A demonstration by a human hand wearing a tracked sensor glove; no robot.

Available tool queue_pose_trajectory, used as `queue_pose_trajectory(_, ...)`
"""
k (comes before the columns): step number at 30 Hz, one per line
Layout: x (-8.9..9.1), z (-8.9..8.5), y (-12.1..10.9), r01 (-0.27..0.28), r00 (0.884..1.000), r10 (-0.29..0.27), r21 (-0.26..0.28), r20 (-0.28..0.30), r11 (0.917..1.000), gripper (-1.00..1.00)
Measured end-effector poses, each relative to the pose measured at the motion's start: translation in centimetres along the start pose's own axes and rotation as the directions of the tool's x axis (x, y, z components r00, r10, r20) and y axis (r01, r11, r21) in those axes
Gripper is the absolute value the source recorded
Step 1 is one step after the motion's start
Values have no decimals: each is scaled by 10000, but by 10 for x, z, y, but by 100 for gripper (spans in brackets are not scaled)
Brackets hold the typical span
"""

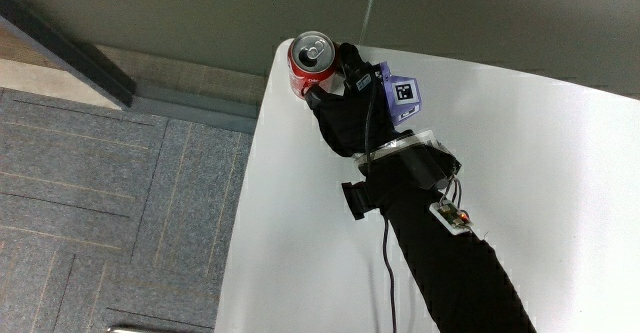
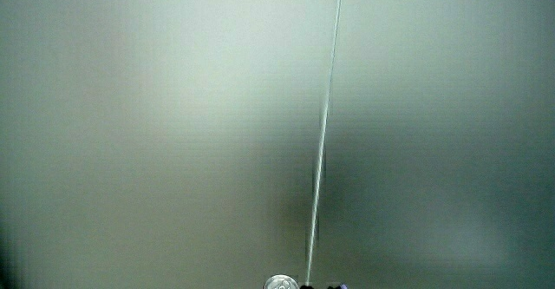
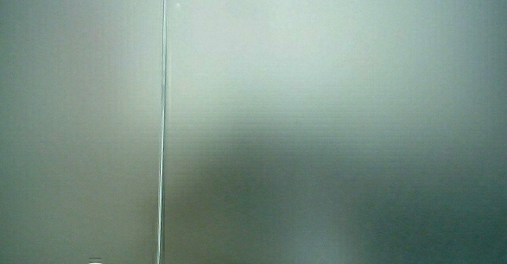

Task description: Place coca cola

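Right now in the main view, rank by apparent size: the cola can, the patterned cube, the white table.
1. White table
2. Cola can, held by the hand
3. Patterned cube, though not far off the can

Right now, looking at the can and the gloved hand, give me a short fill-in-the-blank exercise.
1. The hand grips a red ____.
2. The Coca-Cola can stands upright at the table's ____.
3. The patterned cube sits on the ____ of the hand.
4. The side views show mostly a pale ____.

Missing words: can; corner; back; wall
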Motion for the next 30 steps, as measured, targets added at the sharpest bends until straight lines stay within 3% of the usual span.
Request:
queue_pose_trajectory(1, -1, -1, 0, -362, 9987, 361, -23, -357, 9993, -28)
queue_pose_trajectory(2, 1, -1, 0, -145, 9996, 144, -46, -262, 9999, -33)
queue_pose_trajectory(8, 5, 0, 0, -77, 9999, 76, -163, -93, 9998, -67)
queue_pose_trajectory(9, 7, 0, -1, 226, 9997, -225, -215, 44, 9995, -72)
queue_pose_trajectory(10, 4, -1, -3, 132, 9994, -138, -219, -304, 9997, -78)
queue_pose_trajectory(12, 11, -1, -3, 9, 9997, -12, -123, -248, 9999, -89)
queue_pose_trajectory(13, 10, -1, -5, 419, 9991, -419, -111, -81, 9991, -94)
queue_pose_trajectory(14, 9, -1, -6, 348, 9991, -352, -162, -252, 9993, -100)
queue_pose_trajectory(16, 12, -2, -6, 250, 9992, -251, -52, -321, 9997, -100)
queue_pose_trajectory(17, 15, -4, -7, 267, 9988, -283, -396, -408, 9989, -100)
queue_pose_trajectory(18, 10, -2, -8, 530, 9974, -528, 20, -488, 9986, -100)
queue_pose_trajectory(19, 16, -1, -7, 273, 9985, -269, 77, -479, 9996, -100)
queue_pose_trajectory(21, 13, -1, -8, 554, 9980, -549, 125, -318, 9984, -100)
queue_pose_trajectory(24, 13, 0, -8, 350, 9980, -342, 138, -536, 9993, -100)
queue_pose_trajectory(25, 10, 0, -9, 685, 9971, -682, 84, -350, 9976, -100)
queue_pose_trajectory(27, 11, 2, -9, 567, 9983, -565, 175, -112, 9982, -100)
queue_pose_trajectory(29, 13, 4, -9, 609, 9949, -621, 184, 789, 9980, -100)
queue_pose_trajectory(30, 16, 3, -11, 1120, 9872, -1157, 394, 1100, 9929, -100)
